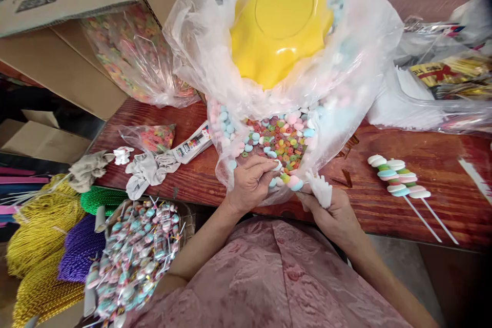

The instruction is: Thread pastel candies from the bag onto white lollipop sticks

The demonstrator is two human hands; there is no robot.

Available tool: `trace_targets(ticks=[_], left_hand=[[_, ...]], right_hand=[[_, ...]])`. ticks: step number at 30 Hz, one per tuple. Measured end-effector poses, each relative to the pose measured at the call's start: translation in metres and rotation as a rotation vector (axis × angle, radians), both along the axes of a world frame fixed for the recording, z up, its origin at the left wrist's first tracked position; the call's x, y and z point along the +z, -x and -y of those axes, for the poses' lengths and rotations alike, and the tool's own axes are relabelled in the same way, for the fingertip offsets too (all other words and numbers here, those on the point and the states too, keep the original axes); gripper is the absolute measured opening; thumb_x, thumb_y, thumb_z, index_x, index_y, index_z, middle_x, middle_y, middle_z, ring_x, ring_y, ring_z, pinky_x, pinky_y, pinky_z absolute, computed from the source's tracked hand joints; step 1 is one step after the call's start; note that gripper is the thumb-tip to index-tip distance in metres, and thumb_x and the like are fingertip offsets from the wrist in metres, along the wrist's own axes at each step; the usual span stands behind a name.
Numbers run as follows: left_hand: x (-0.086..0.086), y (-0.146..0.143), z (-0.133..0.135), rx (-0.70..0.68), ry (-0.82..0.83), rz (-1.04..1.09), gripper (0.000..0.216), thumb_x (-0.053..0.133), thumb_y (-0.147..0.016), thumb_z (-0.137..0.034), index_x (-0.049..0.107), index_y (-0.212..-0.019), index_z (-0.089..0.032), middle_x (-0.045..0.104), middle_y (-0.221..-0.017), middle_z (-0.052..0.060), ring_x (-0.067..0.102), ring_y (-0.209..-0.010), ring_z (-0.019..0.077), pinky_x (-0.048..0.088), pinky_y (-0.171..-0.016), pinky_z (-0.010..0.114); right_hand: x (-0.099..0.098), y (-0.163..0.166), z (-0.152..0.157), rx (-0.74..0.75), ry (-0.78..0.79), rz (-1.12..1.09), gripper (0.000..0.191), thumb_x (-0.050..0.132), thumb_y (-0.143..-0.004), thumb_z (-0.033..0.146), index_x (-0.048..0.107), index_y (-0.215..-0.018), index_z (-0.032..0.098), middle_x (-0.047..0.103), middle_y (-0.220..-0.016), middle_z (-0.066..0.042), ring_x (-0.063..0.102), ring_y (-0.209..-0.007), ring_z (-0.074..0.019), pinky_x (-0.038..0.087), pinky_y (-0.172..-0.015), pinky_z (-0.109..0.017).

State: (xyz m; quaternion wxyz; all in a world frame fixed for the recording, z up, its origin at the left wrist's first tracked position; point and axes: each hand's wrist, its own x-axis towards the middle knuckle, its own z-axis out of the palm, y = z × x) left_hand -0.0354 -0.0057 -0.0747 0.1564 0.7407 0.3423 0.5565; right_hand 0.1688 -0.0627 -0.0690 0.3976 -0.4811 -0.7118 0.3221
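Eyes on the near edge of the red-brown wooden table (pixel 384 220), where candy is in the fingers!
Across the middle sprawls the big clear plastic bag (pixel 361 77), with the yellow wavy-edged bowl (pixel 282 25) resting on its far part. And here come the hands: the left hand (pixel 249 182) pinches, the right hand (pixel 332 210) is wrapped around a bundle of white sticks (pixel 321 190). Over to the right, 2 candy skewers (pixel 400 177) lie side by side on the wood. At the bag's near end, pastel marshmallows (pixel 292 118) surround a heap of ring gummies (pixel 282 138). Now the pinch: a pale marshmallow (pixel 277 165) in the left fingertips, then a yellow-green gummy (pixel 285 178) and a pink-and-blue marshmallow (pixel 295 183), all between the hands!
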Motion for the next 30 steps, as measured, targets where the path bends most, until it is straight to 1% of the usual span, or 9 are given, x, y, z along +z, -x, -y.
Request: trace_targets(ticks=[3, 8, 11, 14, 16, 21, 24, 26, 30], left_hand=[[-0.001, -0.007, 0.004, -0.009, 0.089, 0.099, 0.016, 0.076, -0.084, -0.015, 0.075, -0.099, -0.020, 0.075, -0.093, 0.004, 0.071, -0.084, 0.0123, 0.058, -0.078, 0.023], [-0.003, -0.012, 0.007, 0.015, 0.371, 0.255, 0.031, 0.073, -0.089, -0.030, 0.071, -0.120, -0.024, 0.068, -0.102, 0.004, 0.065, -0.093, 0.0140, 0.056, -0.084, 0.027], [-0.006, -0.014, 0.007, -0.006, 0.386, 0.202, 0.026, 0.066, -0.094, -0.031, 0.072, -0.118, -0.023, 0.068, -0.112, 0.007, 0.065, -0.106, 0.0175, 0.054, -0.097, 0.034], [-0.008, -0.019, 0.014, -0.012, 0.391, 0.177, 0.028, 0.058, -0.099, -0.028, 0.068, -0.124, -0.022, 0.071, -0.120, 0.010, 0.066, -0.115, 0.0197, 0.052, -0.105, 0.039], [-0.008, -0.025, 0.020, -0.016, 0.359, 0.140, 0.029, 0.054, -0.100, -0.025, 0.065, -0.127, -0.021, 0.073, -0.122, 0.011, 0.066, -0.118, 0.0200, 0.052, -0.107, 0.041], [-0.002, -0.037, 0.027, -0.107, 0.334, 0.065, 0.030, 0.050, -0.102, -0.028, 0.065, -0.127, -0.020, 0.073, -0.123, 0.012, 0.069, -0.115, 0.0198, 0.057, -0.102, 0.038], [0.005, -0.034, 0.007, -0.160, 0.401, 0.050, 0.033, 0.050, -0.102, -0.031, 0.063, -0.130, -0.021, 0.073, -0.120, 0.010, 0.072, -0.102, 0.0175, 0.060, -0.091, 0.034], [0.009, -0.030, -0.018, -0.104, 0.450, -0.019, 0.033, 0.051, -0.100, -0.029, 0.064, -0.130, -0.021, 0.075, -0.109, 0.008, 0.071, -0.085, 0.0150, 0.060, -0.081, 0.031], [0.006, -0.029, -0.068, 0.009, 0.321, -0.472, 0.014, 0.064, -0.082, -0.013, 0.075, -0.090, -0.016, 0.071, -0.087, 0.008, 0.067, -0.084, 0.0212, 0.055, -0.081, 0.035]], right_hand=[[-0.004, 0.003, 0.002, -0.070, -0.019, -0.042, 0.021, 0.057, -0.095, 0.023, 0.062, -0.075, 0.019, 0.053, -0.059, 0.003, 0.048, -0.054, -0.0123, 0.037, -0.053, -0.025], [-0.009, 0.012, 0.002, -0.088, -0.152, -0.001, 0.026, 0.054, -0.091, 0.012, 0.055, -0.067, 0.020, 0.047, -0.057, 0.005, 0.042, -0.049, -0.0099, 0.035, -0.051, -0.024], [-0.010, 0.015, 0.002, -0.088, -0.204, 0.016, 0.026, 0.054, -0.089, 0.007, 0.053, -0.066, 0.020, 0.042, -0.056, 0.006, 0.039, -0.047, -0.0090, 0.033, -0.049, -0.024], [-0.011, 0.017, 0.004, -0.108, -0.190, 0.014, 0.018, 0.054, -0.089, 0.007, 0.063, -0.078, 0.020, 0.045, -0.058, 0.006, 0.042, -0.048, -0.0093, 0.035, -0.049, -0.023], [-0.012, 0.018, 0.006, -0.123, -0.170, 0.014, 0.016, 0.055, -0.090, 0.009, 0.067, -0.084, 0.020, 0.049, -0.059, 0.005, 0.044, -0.049, -0.0100, 0.038, -0.051, -0.023], [-0.016, 0.015, 0.004, -0.195, -0.067, -0.028, 0.022, 0.056, -0.094, 0.023, 0.066, -0.074, 0.021, 0.054, -0.057, 0.001, 0.056, -0.060, -0.0168, 0.045, -0.056, -0.028], [-0.013, 0.004, -0.003, -0.345, -0.052, -0.095, 0.016, 0.062, -0.092, 0.028, 0.070, -0.080, 0.021, 0.056, -0.057, 0.001, 0.055, -0.055, -0.0159, 0.045, -0.054, -0.028], [-0.010, -0.007, -0.007, -0.449, -0.051, -0.144, 0.012, 0.067, -0.089, 0.030, 0.072, -0.085, 0.020, 0.058, -0.057, 0.002, 0.052, -0.050, -0.0136, 0.044, -0.051, -0.027], [-0.009, -0.021, -0.008, -0.510, -0.023, -0.175, 0.015, 0.068, -0.087, 0.033, 0.071, -0.081, 0.019, 0.058, -0.057, 0.003, 0.053, -0.049, -0.0127, 0.044, -0.049, -0.026]])
